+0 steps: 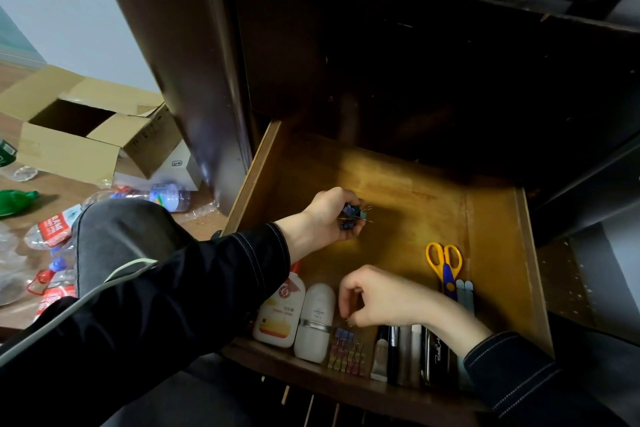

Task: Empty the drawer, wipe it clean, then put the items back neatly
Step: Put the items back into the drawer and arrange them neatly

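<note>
A light wooden drawer [498, 218] stands pulled out from a dark brown wooden desk [194, 80], and both hands of a person in black stitched sleeves reach into it.

The left hand [322, 218] hovers over the bare middle of the drawer floor. Its fingers [341, 196] are curled round a cluster of dark blue binder clips [350, 217], whose wire handles stick out to the right.

The right hand [384, 298] is lower, near the front of the drawer. Its thumb and forefinger pinch the thin wire loop of a small blue binder clip [343, 334], and the other fingers are curled in loosely. That clip sits at the far end of a row of pink and yellow binder clips [348, 355] lined up against the front wall.

Left of the row lie a white glue bottle with an orange label [280, 312] and, just beside it, a white capsule-shaped container with a metal band [315, 322]. Right of the row is a set of black, white and grey pens and tubes [405, 354], side by side and partly under the right wrist. Further right, scissors with yellow handles and blue blades [445, 263] lie next to two pale blue flat sticks [464, 295].

On the wooden floor [20, 80] to the left sit an open cardboard box [69, 149] and scattered clear plastic bottles [166, 196].
</note>
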`<action>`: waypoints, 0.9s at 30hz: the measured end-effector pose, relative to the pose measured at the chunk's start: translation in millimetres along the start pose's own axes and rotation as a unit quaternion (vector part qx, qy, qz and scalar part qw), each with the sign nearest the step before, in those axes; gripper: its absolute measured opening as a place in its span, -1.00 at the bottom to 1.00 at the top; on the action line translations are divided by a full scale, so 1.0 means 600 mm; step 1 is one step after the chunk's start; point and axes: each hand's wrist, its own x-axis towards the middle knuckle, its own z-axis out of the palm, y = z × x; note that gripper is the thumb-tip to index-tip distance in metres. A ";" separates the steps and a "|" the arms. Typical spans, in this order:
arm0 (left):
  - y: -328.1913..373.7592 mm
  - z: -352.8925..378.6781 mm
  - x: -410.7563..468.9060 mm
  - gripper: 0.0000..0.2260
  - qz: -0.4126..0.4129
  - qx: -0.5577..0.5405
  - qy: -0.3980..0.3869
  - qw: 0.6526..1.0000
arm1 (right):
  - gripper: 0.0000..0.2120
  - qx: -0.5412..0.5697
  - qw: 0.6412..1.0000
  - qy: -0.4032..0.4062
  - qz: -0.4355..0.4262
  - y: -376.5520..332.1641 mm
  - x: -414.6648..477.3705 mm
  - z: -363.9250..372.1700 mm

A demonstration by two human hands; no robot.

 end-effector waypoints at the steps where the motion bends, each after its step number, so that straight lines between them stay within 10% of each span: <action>1: 0.000 0.000 -0.001 -0.90 0.000 0.001 0.000 1.000 | -0.89 -0.001 1.000 -0.003 0.001 -0.001 0.000 0.002; 17: 0.000 0.000 -0.003 -0.92 -0.004 -0.004 -0.004 1.000 | -0.89 0.018 1.000 -0.018 -0.003 0.001 0.002 -0.003; 27: 0.001 0.003 -0.008 -0.96 -0.004 -0.007 -0.001 1.000 | -0.97 0.059 0.927 0.353 0.113 0.023 -0.033 -0.076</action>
